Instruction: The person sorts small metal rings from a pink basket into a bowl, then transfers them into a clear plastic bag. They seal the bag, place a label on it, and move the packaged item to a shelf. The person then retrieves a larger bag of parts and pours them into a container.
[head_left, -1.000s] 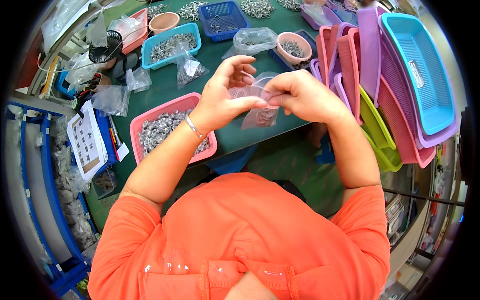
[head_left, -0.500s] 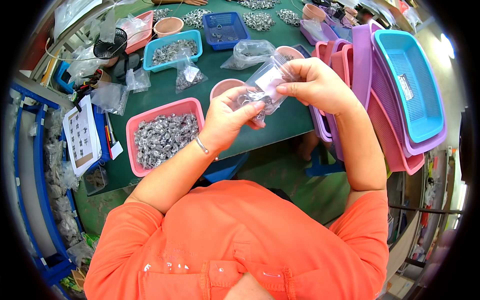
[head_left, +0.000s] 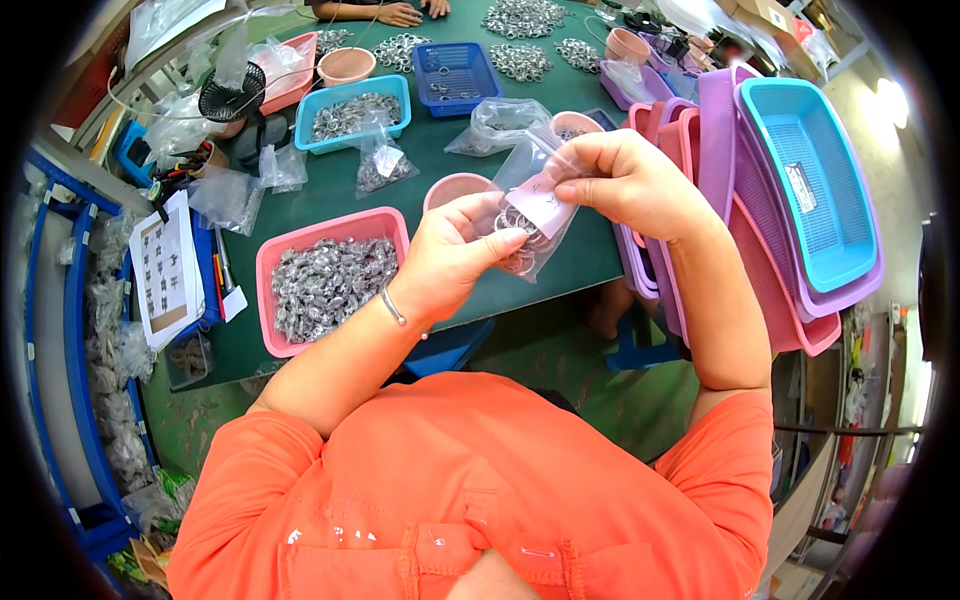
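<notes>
A: What is the biggest thing here?
B: A green table [head_left: 590, 248]. Take the pink tray [head_left: 264, 292] on it as your landmark.

A: What comes next in size?
B: A stack of plastic baskets [head_left: 715, 140], purple, pink and turquoise, well to the right of the pink tray. Smaller is the pink tray itself, full of little silvery pieces [head_left: 335, 285]. Beyond it, farther from the wearer, stands a turquoise tray [head_left: 318, 148] of metal parts; beyond and to the right, a blue basket [head_left: 470, 68] with a few rings inside. Left of the pink tray is a sheet [head_left: 165, 265] with rows of dark pictures.

A: And the hands?
B: Both are right of the pink tray. The left hand [head_left: 455, 245], nearer to it, grips the lower left side of a clear bag, thumb in front. The right hand [head_left: 630, 180], farther off, pinches the bag's upper right side between thumb and forefinger. How its other fingers sit, I cannot tell.

A: Where is the bag?
B: The clear bag [head_left: 548, 248] is held tilted between the two hands, right of the pink tray and apart from it. A pink bowl [head_left: 440, 186] shows partly behind the left hand.

A: The smallest things?
B: A pale label [head_left: 540, 203] in the bag, and metal rings [head_left: 519, 224] gathered below it.
</notes>
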